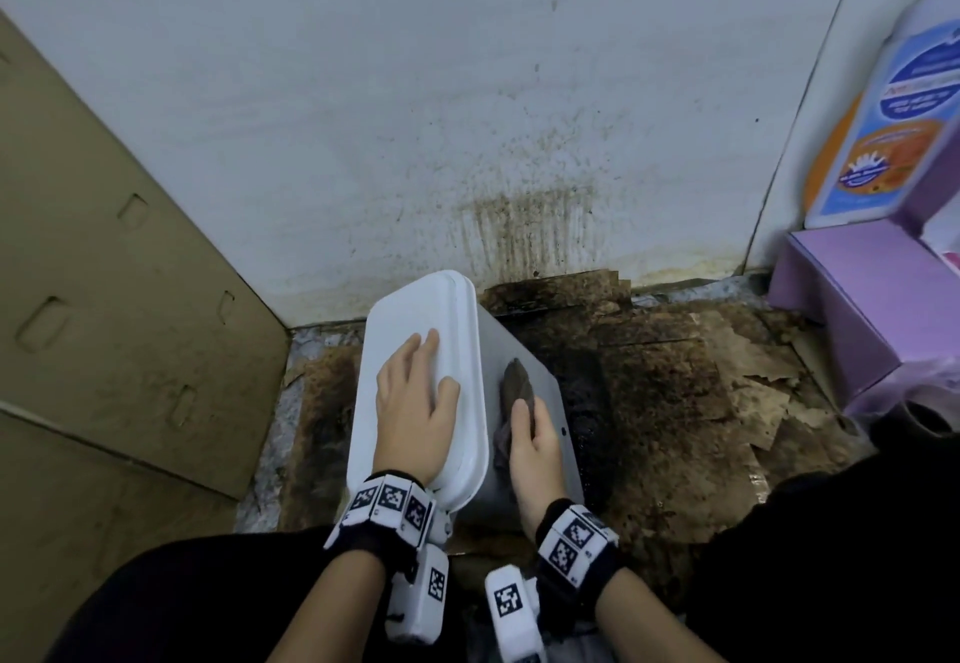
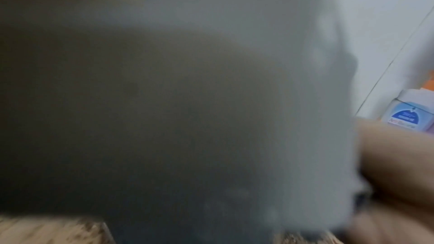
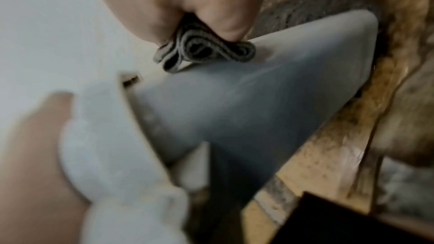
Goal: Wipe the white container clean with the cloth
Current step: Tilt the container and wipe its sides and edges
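Note:
A white lidded container (image 1: 415, 314) stands tilted on the dirty floor in the head view. My left hand (image 1: 413, 392) lies flat on its lid with the fingers straight. On the container's grey right side wall (image 1: 550, 402), my right hand (image 1: 530, 439) holds a folded grey-brown cloth (image 1: 517, 381) against the surface. The right wrist view shows the cloth (image 3: 204, 51) pinched between thumb and fingers (image 3: 225, 21) and touching the container wall (image 3: 234, 103). The left wrist view is a blur of the container's side (image 2: 258, 62).
Stained, torn cardboard (image 1: 675, 392) covers the floor to the right. A brown cardboard panel (image 1: 104, 298) leans at left. The spattered white wall (image 1: 467, 116) is just behind. A purple box (image 1: 862, 309) and a labelled white bottle (image 1: 904, 106) stand at far right.

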`<action>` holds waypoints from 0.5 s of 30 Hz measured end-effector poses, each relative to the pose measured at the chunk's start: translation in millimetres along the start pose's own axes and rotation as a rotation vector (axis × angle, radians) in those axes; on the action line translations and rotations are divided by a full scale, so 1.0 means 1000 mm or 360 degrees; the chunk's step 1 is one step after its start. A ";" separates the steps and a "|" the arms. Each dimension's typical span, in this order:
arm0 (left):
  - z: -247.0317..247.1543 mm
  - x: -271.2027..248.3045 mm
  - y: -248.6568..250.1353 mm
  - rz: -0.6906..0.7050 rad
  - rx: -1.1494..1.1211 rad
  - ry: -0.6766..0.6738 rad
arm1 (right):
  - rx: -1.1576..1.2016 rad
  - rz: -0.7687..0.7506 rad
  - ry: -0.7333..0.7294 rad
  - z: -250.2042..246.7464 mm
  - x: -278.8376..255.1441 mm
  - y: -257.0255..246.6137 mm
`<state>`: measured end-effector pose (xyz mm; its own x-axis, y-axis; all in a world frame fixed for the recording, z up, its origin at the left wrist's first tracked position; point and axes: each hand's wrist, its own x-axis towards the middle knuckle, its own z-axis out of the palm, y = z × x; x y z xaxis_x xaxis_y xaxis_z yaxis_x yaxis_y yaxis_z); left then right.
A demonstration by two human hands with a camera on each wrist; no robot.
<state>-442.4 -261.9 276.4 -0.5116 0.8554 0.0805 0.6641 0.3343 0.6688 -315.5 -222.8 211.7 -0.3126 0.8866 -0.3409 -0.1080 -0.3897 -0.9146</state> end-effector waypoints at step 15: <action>0.017 -0.003 0.056 -0.0150 -0.0738 -0.0132 | -0.0231 -0.0266 -0.0178 -0.027 0.011 -0.061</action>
<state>-394.3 -238.4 301.1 -0.5002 0.8649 -0.0427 0.2941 0.2161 0.9310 -286.5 -182.8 258.3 -0.4050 0.8996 -0.1633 -0.0330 -0.1929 -0.9807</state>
